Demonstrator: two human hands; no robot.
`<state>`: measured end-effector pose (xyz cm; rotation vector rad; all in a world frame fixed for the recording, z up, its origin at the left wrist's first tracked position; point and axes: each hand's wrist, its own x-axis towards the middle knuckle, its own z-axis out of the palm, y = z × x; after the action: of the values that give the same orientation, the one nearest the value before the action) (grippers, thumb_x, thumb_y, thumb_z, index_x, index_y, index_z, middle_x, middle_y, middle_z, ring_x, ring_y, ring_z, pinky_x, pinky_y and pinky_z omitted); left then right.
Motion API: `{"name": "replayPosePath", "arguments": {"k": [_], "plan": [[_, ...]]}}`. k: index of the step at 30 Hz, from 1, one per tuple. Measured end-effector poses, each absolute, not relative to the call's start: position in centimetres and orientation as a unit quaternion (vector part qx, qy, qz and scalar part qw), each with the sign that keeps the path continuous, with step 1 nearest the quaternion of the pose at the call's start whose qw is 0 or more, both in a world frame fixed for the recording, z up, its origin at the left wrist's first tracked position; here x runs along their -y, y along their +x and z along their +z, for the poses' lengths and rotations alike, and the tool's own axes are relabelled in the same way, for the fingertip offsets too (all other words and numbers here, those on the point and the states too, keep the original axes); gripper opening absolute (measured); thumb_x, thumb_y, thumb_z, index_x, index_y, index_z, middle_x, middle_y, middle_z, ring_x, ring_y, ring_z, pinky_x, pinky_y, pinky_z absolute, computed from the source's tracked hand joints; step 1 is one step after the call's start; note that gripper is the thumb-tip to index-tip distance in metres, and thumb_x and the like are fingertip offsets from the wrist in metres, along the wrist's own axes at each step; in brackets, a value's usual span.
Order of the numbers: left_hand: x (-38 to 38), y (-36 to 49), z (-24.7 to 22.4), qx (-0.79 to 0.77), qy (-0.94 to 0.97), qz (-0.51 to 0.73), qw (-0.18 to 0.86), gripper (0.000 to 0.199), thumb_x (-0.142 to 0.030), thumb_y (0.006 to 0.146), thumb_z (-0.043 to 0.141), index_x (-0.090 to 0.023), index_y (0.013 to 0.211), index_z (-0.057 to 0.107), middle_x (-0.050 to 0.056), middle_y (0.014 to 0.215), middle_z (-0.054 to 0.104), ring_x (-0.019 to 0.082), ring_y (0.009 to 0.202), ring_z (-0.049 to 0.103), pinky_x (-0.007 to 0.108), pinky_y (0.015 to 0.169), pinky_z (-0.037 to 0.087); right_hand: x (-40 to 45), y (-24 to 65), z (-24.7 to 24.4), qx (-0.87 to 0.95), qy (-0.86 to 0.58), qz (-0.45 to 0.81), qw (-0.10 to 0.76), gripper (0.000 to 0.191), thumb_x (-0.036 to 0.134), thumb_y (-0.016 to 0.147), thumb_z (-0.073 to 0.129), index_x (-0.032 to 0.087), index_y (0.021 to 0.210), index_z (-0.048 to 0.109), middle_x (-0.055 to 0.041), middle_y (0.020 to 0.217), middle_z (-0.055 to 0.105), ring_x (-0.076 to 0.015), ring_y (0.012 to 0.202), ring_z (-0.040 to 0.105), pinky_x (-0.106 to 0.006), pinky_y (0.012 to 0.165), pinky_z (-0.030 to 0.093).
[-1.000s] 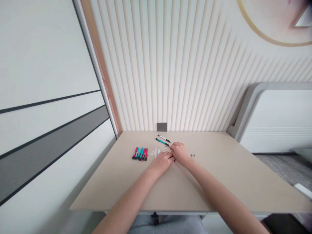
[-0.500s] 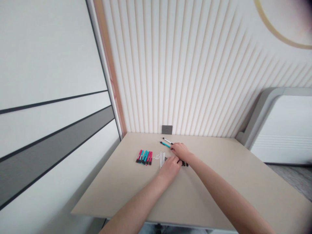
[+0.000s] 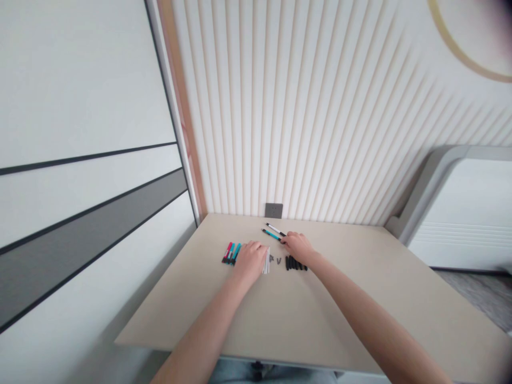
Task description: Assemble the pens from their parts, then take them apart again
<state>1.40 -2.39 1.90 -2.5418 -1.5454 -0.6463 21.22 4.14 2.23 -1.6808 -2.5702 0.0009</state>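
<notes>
Where the left hand (image 3: 250,261) lies: low on the worktop (image 3: 320,304), hiding part of the pink and teal markers (image 3: 229,253); its left fingers (image 3: 262,250) bend down beside the white strips (image 3: 266,261), and any grip cannot be told.
Where the right hand (image 3: 298,248) lies: at the far side of the black pens (image 3: 296,263); its right fingers (image 3: 285,240) reach toward the tips of two slim pens (image 3: 272,231), and any hold cannot be told.
Between them: small grey pieces (image 3: 275,260).
Layout: each kind lies in its own group, apparently to keep the kinds separate and easy to pick out.
Behind: a grey wall socket (image 3: 273,210).
</notes>
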Motion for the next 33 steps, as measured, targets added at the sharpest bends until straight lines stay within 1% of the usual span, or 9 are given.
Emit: {"name": "replayPosePath", "arguments": {"k": [3, 7, 13, 16, 21, 24, 29, 33], "plan": [[1.8, 0.0, 1.8, 0.502, -0.840, -0.204, 0.033, 0.020, -0.019, 0.094, 0.049, -0.020, 0.098, 0.068, 0.006, 0.093, 0.065, 0.023, 0.094, 0.057, 0.035, 0.081, 0.042, -4.0, 21.4, 2.2, 0.835, -0.549, -0.003, 0.034, 0.028, 0.019, 0.094, 0.047, 0.026, 0.111, 0.069, -0.0086, 0.107, 0.065, -0.0207, 0.097, 0.062, -0.028, 0.085, 0.039], [1.8, 0.3, 1.1, 0.484, -0.850, -0.209, 0.009, 0.019, -0.023, 0.093, 0.052, -0.021, 0.104, 0.068, 0.006, 0.096, 0.064, 0.022, 0.096, 0.056, 0.034, 0.083, 0.042, -3.9, 21.3, 2.3, 0.839, -0.544, -0.012, 0.028, 0.028, 0.020, 0.095, 0.047, 0.025, 0.111, 0.069, -0.0092, 0.107, 0.065, -0.0216, 0.099, 0.061, -0.030, 0.087, 0.038], [2.5, 1.5, 0.5, 0.450, -0.867, -0.214, 0.016, 0.021, -0.026, 0.091, 0.055, -0.019, 0.108, 0.066, 0.009, 0.104, 0.060, 0.025, 0.103, 0.053, 0.038, 0.091, 0.041, -3.7, 20.9, 2.3, 0.848, -0.529, -0.016, 0.019, 0.028, 0.020, 0.096, 0.045, 0.025, 0.108, 0.070, -0.0091, 0.108, 0.065, -0.0214, 0.104, 0.059, -0.030, 0.089, 0.036], [2.6, 1.7, 0.4, 0.445, -0.873, -0.201, 0.013, 0.018, -0.024, 0.090, 0.055, -0.019, 0.102, 0.069, 0.009, 0.104, 0.060, 0.025, 0.103, 0.053, 0.040, 0.091, 0.040, -3.4, 20.9, 2.3, 0.849, -0.528, -0.016, 0.019, 0.028, 0.021, 0.097, 0.044, 0.025, 0.105, 0.071, -0.0087, 0.108, 0.065, -0.0210, 0.104, 0.059, -0.030, 0.089, 0.036], [2.5, 1.9, 0.4, 0.449, -0.873, -0.190, 0.014, 0.019, -0.019, 0.090, 0.053, -0.018, 0.091, 0.071, 0.009, 0.100, 0.062, 0.025, 0.100, 0.054, 0.040, 0.088, 0.040, -3.2, 21.4, 2.1, 0.840, -0.541, -0.017, 0.025, 0.029, 0.020, 0.097, 0.042, 0.020, 0.103, 0.071, -0.0100, 0.105, 0.066, -0.0210, 0.099, 0.061, -0.030, 0.087, 0.037], [2.4, 2.0, 0.5, 0.449, -0.873, -0.189, 0.010, 0.018, -0.018, 0.090, 0.053, -0.018, 0.090, 0.071, 0.009, 0.098, 0.062, 0.025, 0.099, 0.055, 0.040, 0.086, 0.040, -3.1, 21.7, 2.1, 0.835, -0.549, -0.011, 0.028, 0.028, 0.021, 0.096, 0.044, 0.021, 0.102, 0.071, -0.0095, 0.105, 0.067, -0.0206, 0.098, 0.062, -0.029, 0.085, 0.037], [2.4, 2.2, 0.3, 0.448, -0.874, -0.187, -0.001, 0.017, -0.018, 0.090, 0.053, -0.019, 0.091, 0.071, 0.009, 0.097, 0.062, 0.024, 0.100, 0.055, 0.038, 0.088, 0.040, -2.8, 21.6, 2.1, 0.829, -0.558, 0.000, 0.035, 0.028, 0.023, 0.096, 0.043, 0.022, 0.099, 0.072, -0.0077, 0.103, 0.069, -0.0211, 0.098, 0.062, -0.030, 0.087, 0.037], [2.2, 2.3, -0.1, 0.464, -0.864, -0.193, 0.003, 0.016, -0.019, 0.089, 0.054, -0.019, 0.089, 0.070, 0.008, 0.096, 0.063, 0.024, 0.099, 0.055, 0.037, 0.088, 0.042, -2.8, 21.5, 1.9, 0.819, -0.572, 0.011, 0.041, 0.026, 0.024, 0.095, 0.046, 0.022, 0.103, 0.071, -0.0081, 0.103, 0.070, -0.0213, 0.100, 0.063, -0.031, 0.089, 0.036]]}}
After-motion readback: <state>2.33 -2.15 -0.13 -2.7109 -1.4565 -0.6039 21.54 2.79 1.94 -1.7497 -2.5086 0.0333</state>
